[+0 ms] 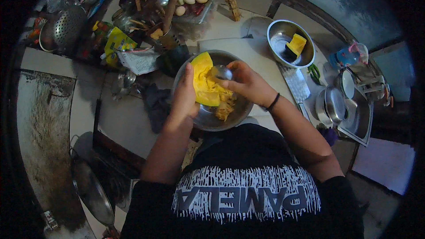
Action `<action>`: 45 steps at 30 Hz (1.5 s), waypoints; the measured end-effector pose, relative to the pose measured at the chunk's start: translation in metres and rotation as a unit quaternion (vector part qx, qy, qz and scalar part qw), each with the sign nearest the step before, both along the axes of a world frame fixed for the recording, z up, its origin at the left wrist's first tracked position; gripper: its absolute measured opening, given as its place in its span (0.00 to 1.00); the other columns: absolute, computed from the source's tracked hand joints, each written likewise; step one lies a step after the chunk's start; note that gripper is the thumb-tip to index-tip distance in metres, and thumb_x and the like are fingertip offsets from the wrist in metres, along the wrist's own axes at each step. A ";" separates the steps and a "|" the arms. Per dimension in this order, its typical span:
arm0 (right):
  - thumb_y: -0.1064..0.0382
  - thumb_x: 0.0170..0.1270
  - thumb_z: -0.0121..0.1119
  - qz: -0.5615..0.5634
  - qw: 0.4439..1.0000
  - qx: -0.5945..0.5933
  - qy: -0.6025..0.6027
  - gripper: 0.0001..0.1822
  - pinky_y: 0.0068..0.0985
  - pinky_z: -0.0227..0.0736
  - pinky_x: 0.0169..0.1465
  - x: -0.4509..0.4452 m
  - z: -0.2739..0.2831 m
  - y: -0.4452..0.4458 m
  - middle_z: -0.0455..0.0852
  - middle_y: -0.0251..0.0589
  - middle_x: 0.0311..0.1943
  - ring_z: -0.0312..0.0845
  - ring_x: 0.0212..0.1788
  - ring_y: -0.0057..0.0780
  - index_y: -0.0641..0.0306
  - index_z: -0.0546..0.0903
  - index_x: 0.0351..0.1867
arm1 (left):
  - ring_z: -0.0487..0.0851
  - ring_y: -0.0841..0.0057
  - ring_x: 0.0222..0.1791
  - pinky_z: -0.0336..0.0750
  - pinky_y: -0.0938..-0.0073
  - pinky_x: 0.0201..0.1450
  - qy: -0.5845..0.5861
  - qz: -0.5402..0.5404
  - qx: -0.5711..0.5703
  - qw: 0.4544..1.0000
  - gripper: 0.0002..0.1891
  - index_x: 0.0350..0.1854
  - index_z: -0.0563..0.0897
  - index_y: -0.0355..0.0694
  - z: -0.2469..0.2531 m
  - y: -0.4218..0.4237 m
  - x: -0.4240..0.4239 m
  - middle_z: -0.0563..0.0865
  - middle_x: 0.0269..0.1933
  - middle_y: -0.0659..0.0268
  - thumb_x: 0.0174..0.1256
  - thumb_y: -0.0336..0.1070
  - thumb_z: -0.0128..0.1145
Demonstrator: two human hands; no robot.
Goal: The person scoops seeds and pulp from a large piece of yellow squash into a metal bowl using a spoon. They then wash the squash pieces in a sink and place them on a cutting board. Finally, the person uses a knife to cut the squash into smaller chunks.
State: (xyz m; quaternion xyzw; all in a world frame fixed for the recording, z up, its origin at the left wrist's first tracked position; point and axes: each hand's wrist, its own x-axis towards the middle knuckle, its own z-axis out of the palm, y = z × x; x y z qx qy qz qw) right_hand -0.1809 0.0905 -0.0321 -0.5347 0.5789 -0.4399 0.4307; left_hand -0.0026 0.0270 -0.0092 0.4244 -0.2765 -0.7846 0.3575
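Observation:
A yellow-fleshed piece of pumpkin [203, 83] is held in my left hand [186, 94] over a wide metal bowl [244, 113]. My right hand [247, 81] grips a shiny metal spoon [223, 72], its bowl against the stringy middle of the pumpkin. Loose pumpkin pulp [225, 106] hangs or lies just below, inside the metal bowl. Beyond my right hand, a second steel bowl [272, 48] holds another pumpkin piece [297, 44]. The spoon's handle is mostly hidden by my right fingers.
A cleaver [297, 83] lies right of the pale board [255, 53], near green peppers [313, 74]. Pans stand by the sink [362, 126] at right. Eggs [189, 0], a utensil holder [166, 39] and packets [119, 41] are at the back left. A dark cloth [156, 106] lies left.

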 end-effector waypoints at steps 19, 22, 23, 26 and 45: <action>0.65 0.56 0.50 -0.061 0.852 -0.157 0.496 0.16 0.34 0.75 0.29 0.012 0.057 0.006 0.80 0.42 0.31 0.80 0.31 0.40 0.57 0.70 0.48 | 0.77 0.69 0.54 0.72 0.65 0.56 0.109 -0.081 0.060 0.989 0.26 0.59 0.70 0.42 0.021 0.000 0.003 0.78 0.55 0.62 0.69 0.57 0.42; 0.65 0.56 0.51 -0.077 0.841 -0.177 0.505 0.14 0.33 0.75 0.29 0.018 0.055 0.000 0.80 0.41 0.31 0.81 0.31 0.40 0.59 0.70 0.46 | 0.75 0.69 0.56 0.70 0.64 0.58 0.106 -0.071 0.059 0.990 0.26 0.61 0.69 0.42 0.027 0.006 0.000 0.76 0.57 0.63 0.70 0.56 0.41; 0.65 0.55 0.51 -0.075 0.840 -0.177 0.508 0.14 0.33 0.75 0.29 0.019 0.053 -0.001 0.80 0.41 0.30 0.81 0.31 0.40 0.59 0.70 0.45 | 0.74 0.69 0.58 0.69 0.64 0.60 0.106 -0.067 0.058 0.990 0.26 0.61 0.68 0.42 0.028 0.007 0.000 0.76 0.58 0.63 0.70 0.56 0.41; 0.65 0.55 0.51 -0.068 0.845 -0.168 0.502 0.12 0.34 0.75 0.29 0.021 0.045 -0.003 0.80 0.42 0.29 0.80 0.31 0.41 0.59 0.70 0.43 | 0.73 0.70 0.58 0.68 0.65 0.60 0.093 -0.030 0.054 0.994 0.26 0.61 0.68 0.42 0.027 0.009 -0.003 0.76 0.58 0.64 0.70 0.56 0.40; 0.61 0.59 0.53 0.119 0.914 -0.018 0.387 0.09 0.41 0.72 0.35 0.003 0.048 -0.016 0.82 0.50 0.27 0.78 0.32 0.50 0.63 0.73 0.37 | 0.78 0.79 0.45 0.71 0.80 0.51 -0.096 -0.076 -0.215 0.969 0.23 0.53 0.75 0.33 0.016 -0.004 -0.003 0.81 0.47 0.62 0.69 0.49 0.50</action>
